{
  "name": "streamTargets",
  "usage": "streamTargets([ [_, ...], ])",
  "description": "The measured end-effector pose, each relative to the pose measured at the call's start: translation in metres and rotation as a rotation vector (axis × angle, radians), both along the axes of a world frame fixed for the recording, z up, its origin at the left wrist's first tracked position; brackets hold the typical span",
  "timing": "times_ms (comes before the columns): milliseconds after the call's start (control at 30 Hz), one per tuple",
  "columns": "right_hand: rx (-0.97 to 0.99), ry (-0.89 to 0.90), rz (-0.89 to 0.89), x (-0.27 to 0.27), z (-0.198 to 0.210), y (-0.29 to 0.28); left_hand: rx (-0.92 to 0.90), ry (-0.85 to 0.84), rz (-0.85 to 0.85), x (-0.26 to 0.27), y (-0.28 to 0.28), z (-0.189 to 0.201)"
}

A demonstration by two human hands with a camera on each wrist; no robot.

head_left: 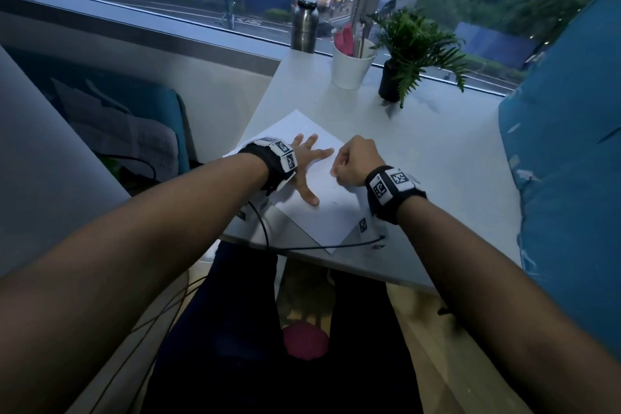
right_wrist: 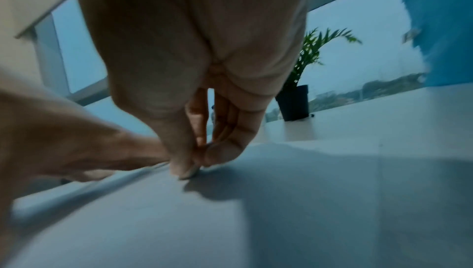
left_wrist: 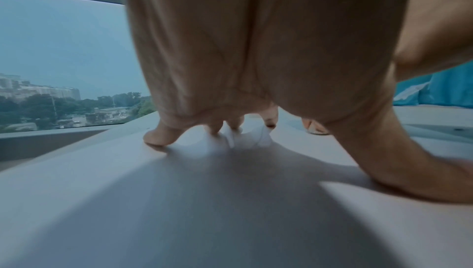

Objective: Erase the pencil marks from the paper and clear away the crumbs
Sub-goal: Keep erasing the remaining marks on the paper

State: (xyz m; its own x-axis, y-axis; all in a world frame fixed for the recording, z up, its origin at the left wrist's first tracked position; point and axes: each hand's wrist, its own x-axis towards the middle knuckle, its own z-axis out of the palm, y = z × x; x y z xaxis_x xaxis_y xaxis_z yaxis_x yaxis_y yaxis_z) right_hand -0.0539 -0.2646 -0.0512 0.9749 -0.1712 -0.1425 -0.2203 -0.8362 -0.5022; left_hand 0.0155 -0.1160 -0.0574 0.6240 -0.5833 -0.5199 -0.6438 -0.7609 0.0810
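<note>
While left hand [head_left: 304, 161] fingers splay flat on paper [head_left: 322, 208], right hand [head_left: 353, 160] pinches—perhaps an eraser—touching it.

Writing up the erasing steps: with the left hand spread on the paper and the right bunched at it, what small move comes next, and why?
Probably a short rubbing stroke by the right hand, whose fingertips meet at the paper. The left hand presses it flat. No eraser shows.
</note>
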Motion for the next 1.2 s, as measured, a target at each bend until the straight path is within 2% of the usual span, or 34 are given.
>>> streamTargets([
  [133, -0.064, 0.01, -0.015, -0.001, -0.003, -0.016, 0.043, -0.045, -0.02, -0.001, -0.001, 0.0],
  [333, -0.04, 0.03, -0.002, -0.019, -0.007, -0.022, -0.025, -0.119, -0.053, 0.001, 0.011, 0.014],
  [500, 0.034, 0.042, 0.027, -0.032, -0.005, -0.009, -0.157, -0.166, 0.082, 0.004, 0.023, 0.011],
  [633, 0.055, 0.066, 0.07, -0.031, 0.001, 0.003, -0.263, -0.097, 0.102, 0.001, 0.026, -0.005],
  [733, 0.063, -0.015, 0.048, -0.021, 0.006, 0.007, -0.175, -0.044, 0.088, -0.007, 0.025, -0.013],
  [867, 0.07, 0.018, 0.109, -0.005, 0.008, 0.012, -0.102, -0.031, 0.066, -0.008, 0.023, -0.014],
  [1000, 0.073, -0.062, 0.022, 0.002, 0.002, 0.016, -0.077, -0.029, 0.071, -0.008, 0.025, -0.016],
  [1133, 0.094, -0.01, 0.189, -0.01, 0.001, 0.028, -0.085, -0.029, 0.056, -0.008, 0.026, -0.017],
  [1200, 0.113, -0.011, 0.144, -0.002, 0.002, 0.022, -0.071, -0.022, 0.057, -0.009, 0.026, -0.015],
])
